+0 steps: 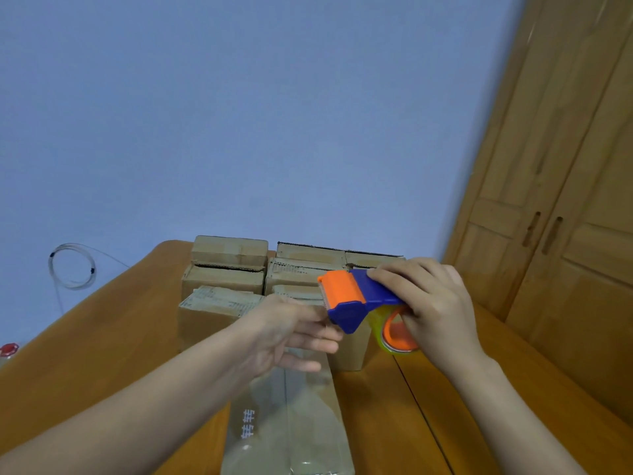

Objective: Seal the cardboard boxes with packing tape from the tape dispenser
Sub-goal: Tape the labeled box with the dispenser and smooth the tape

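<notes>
Behind the brown wooden table (102,337) a blue wall is showing, and small brown cardboard boxes (222,279) are sitting in rows at the back. I am gripping the blue and orange plastic tape dispenser (356,299) in my right hand (435,303), up in the air. My left hand (291,334) is reaching with straight fingers to its toothed end, above the long taped box (291,423) lying nearest me. I think I am starting a new strip; next I need to pinch the loose end.
</notes>
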### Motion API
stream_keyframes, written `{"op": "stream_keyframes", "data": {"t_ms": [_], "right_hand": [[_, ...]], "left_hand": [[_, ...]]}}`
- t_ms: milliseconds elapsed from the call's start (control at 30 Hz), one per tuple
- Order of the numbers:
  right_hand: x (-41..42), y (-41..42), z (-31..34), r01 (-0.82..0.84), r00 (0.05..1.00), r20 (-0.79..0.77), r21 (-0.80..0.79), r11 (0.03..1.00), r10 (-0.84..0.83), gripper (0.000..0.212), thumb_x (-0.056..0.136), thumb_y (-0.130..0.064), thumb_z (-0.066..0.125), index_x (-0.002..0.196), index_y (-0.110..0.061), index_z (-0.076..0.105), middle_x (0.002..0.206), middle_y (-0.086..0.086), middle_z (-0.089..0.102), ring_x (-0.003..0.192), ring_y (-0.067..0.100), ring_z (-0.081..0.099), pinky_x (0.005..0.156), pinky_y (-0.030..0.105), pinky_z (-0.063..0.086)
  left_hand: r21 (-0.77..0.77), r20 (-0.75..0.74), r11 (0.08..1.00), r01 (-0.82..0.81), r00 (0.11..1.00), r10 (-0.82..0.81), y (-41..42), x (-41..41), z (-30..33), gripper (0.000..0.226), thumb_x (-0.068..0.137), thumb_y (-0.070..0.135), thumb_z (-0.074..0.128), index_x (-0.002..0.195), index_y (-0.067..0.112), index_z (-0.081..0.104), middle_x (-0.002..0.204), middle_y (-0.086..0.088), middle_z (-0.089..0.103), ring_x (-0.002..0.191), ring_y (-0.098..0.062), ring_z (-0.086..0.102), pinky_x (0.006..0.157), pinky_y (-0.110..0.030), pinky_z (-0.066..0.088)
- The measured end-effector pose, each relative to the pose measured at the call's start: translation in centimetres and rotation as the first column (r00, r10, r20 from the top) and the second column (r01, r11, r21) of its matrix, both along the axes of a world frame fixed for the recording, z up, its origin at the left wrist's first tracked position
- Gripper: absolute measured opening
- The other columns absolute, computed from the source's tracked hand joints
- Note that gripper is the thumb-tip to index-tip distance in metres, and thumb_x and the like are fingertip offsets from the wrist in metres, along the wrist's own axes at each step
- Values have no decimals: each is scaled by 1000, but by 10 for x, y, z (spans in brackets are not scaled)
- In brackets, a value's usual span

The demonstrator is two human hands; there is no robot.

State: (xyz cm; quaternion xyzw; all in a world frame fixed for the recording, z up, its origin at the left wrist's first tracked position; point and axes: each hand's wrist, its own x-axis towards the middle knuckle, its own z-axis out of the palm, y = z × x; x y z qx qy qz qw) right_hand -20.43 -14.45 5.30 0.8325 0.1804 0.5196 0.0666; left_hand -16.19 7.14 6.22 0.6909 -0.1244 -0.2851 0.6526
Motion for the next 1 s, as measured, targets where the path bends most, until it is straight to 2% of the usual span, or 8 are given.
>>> {"op": "stream_keyframes", "data": {"t_ms": [167, 267, 400, 467, 567, 733, 933, 1000], "right_hand": [[4, -7, -3, -16, 1000, 16, 41, 999, 15, 33, 88, -26, 46, 116, -17, 59, 106, 6, 69, 101, 19, 51, 79, 25, 35], [6, -6, -4, -46, 998, 50, 24, 999, 44, 35, 91, -24, 43, 112, -9, 67, 104, 10, 70, 98, 21, 52, 79, 24, 35], [5, -32, -4, -40, 995, 92, 128, 991, 28, 43, 77, -3, 43, 112, -9, 67, 106, 12, 68, 97, 26, 52, 75, 43, 46], [1, -44, 0, -44, 995, 101, 181, 983, 26, 49, 74, 5, 46, 117, -12, 62, 108, 12, 67, 100, 26, 52, 73, 50, 49], [1, -43, 4, -32, 994, 108, 199, 980, 10, 66, 67, 21, 61, 120, -18, 55, 109, 12, 67, 101, 25, 51, 74, 49, 49], [8, -31, 4, -66, 993, 112, 167, 984, 48, 41, 80, -1, 50, 119, -12, 58, 109, 13, 67, 101, 26, 51, 75, 47, 49], [13, -23, -2, -61, 993, 107, 154, 986, 45, 35, 85, -9, 46, 118, -12, 58, 108, 13, 68, 100, 26, 51, 73, 44, 50], [14, -20, -5, -55, 993, 109, 138, 989, 40, 35, 84, -7, 52, 119, -13, 56, 108, 13, 68, 100, 25, 51, 73, 43, 49]], "left_hand": [[-3, -112, 999, 54, 992, -54, 5, 0, 7, 21, 91, 26, 59, 97, 8, 69, 87, -8, 75, 70, -14, 71, 66, -37, 59], [-67, -205, 996, 51, 977, -64, 9, -4, 11, 26, 89, 28, 61, 102, 6, 67, 91, -10, 75, 72, -17, 73, 65, -40, 59], [-157, -239, 985, -69, 970, 30, 28, 0, 14, 26, 88, 26, 61, 99, 4, 70, 90, -11, 75, 72, -20, 73, 61, -42, 59], [-157, -205, 979, -129, 974, 96, 40, 8, 14, 30, 89, 32, 61, 96, 4, 71, 88, -10, 75, 70, -19, 73, 60, -42, 60], [-111, -126, 990, -88, 989, 73, 38, 10, 7, 49, 85, 50, 57, 99, 5, 70, 86, -7, 75, 69, -18, 71, 64, -40, 61], [-121, 28, 992, 37, 999, -34, 12, 5, 5, 73, 72, 69, 49, 102, 6, 68, 91, -5, 75, 77, -17, 70, 70, -43, 60], [-191, 115, 982, 10, 993, 12, -1, 9, 6, 55, 81, 59, 54, 96, 8, 68, 90, -6, 75, 82, -19, 73, 70, -44, 60], [-184, 113, 982, 32, 994, -12, 1, 12, 6, 48, 78, 52, 60, 95, 8, 67, 90, -7, 75, 82, -19, 73, 70, -43, 60]]}}
